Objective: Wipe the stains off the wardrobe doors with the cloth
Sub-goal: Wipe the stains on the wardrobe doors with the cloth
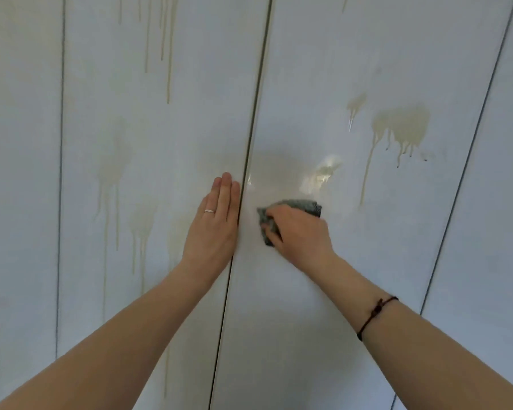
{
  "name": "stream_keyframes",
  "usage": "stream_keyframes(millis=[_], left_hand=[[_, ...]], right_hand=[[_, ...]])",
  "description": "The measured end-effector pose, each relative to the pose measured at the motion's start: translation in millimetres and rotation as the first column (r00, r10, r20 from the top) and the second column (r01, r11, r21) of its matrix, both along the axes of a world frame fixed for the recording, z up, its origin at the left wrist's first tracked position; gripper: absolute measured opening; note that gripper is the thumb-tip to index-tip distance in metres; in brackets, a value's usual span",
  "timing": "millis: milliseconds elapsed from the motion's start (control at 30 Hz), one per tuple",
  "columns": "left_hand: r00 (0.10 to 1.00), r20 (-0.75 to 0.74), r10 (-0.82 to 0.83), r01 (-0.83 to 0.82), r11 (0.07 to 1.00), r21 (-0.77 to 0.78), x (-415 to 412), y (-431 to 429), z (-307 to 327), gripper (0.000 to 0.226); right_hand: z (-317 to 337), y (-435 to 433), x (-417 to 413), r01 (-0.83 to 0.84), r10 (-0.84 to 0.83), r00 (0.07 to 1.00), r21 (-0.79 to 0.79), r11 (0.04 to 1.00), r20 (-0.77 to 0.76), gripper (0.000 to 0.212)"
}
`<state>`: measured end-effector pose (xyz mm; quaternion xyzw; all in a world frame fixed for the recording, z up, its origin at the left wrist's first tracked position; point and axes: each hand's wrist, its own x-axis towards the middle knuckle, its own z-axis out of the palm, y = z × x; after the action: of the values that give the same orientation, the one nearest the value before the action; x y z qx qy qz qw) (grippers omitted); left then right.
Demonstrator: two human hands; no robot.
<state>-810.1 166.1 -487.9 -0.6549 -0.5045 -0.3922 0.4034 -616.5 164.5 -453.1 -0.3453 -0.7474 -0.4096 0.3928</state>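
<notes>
R hand [299, 229] grips cloth [304, 205] on R door [323, 84] nr seam, L hand [216, 220] flat on L door [160, 128]; risk: wet cloth smears stains [403, 125], drips stay.

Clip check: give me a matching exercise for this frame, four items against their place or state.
1 left hand
2 right hand
3 cloth
4 large drip stain

A grey, bunched against the right door
B flat on the left door
C above and right of the cloth
D grips the cloth

Pairs: 1-B, 2-D, 3-A, 4-C
</notes>
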Motion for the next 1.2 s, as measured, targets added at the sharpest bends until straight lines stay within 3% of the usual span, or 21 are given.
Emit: stream_keyframes(millis=[100,200,267,367,467,533,633,767,833,933,1033,1133,1200], left_hand=[[1.0,0.0,-0.007,0.007,1.0,0.028,1,2,1,0.054],[1.0,0.003,-0.025,0.025,0.999,0.046,-3,3,1,0.054],[0.997,-0.005,-0.074,0.074,0.996,0.051,-7,4,1,0.056],[0.997,-0.011,-0.077,0.077,0.992,0.096,-13,-8,19,0.056],[0.994,-0.06,-0.088,0.094,0.991,0.096,-20,-22,48,0.062],[0.992,-0.108,-0.058,0.074,0.986,0.152,-23,-19,77,0.061],[0.996,-0.084,-0.015,0.034,0.974,0.225,-25,-9,122,0.055],[0.995,-0.088,0.051,-0.034,0.981,0.191,-17,0,145,0.061],[0.989,-0.097,0.109,-0.092,0.982,0.166,-15,4,142,0.063],[0.984,-0.097,0.147,-0.127,0.974,0.186,-13,7,141,0.062],[0.972,-0.116,0.204,-0.18,0.965,0.189,-7,4,144,0.06],[0.971,-0.101,0.215,-0.194,0.963,0.187,-3,7,144,0.056],[0.977,-0.089,0.192,-0.175,0.969,0.173,-4,8,144,0.055]], right_hand=[[74,5,-38,-0.049,0.063,0.969,0.063,0.997,-0.241,0.016],[62,12,-62,-0.081,0.119,0.935,0.124,0.989,-0.333,0.014],[6,13,-63,-0.093,0.128,0.97,0.169,0.981,-0.209,0.013],[-77,9,-50,-0.157,0.146,0.985,0.132,0.979,0.093,0.022],[-62,11,-32,-0.161,0.119,0.948,0.123,0.979,0.294,0.023],[2,15,-31,-0.097,0.062,0.978,0.172,0.98,0.2,0.021],[97,12,-41,0.027,-0.009,0.997,0.232,0.972,-0.078,0.02],[95,8,-54,0.016,0.02,0.972,0.154,0.988,-0.236,0.023],[46,7,-53,-0.054,0.074,0.988,0.145,0.988,-0.134,0.027],[-29,2,-34,-0.109,0.094,0.982,0.088,0.99,0.161,0.031],[-16,6,-5,-0.081,0.056,0.96,0.082,0.993,0.275,0.031],[75,8,4,0.124,-0.129,0.991,0.157,0.98,0.024,0.03],[138,2,5,0.2,-0.183,0.973,0.117,0.973,-0.14,0.027]])
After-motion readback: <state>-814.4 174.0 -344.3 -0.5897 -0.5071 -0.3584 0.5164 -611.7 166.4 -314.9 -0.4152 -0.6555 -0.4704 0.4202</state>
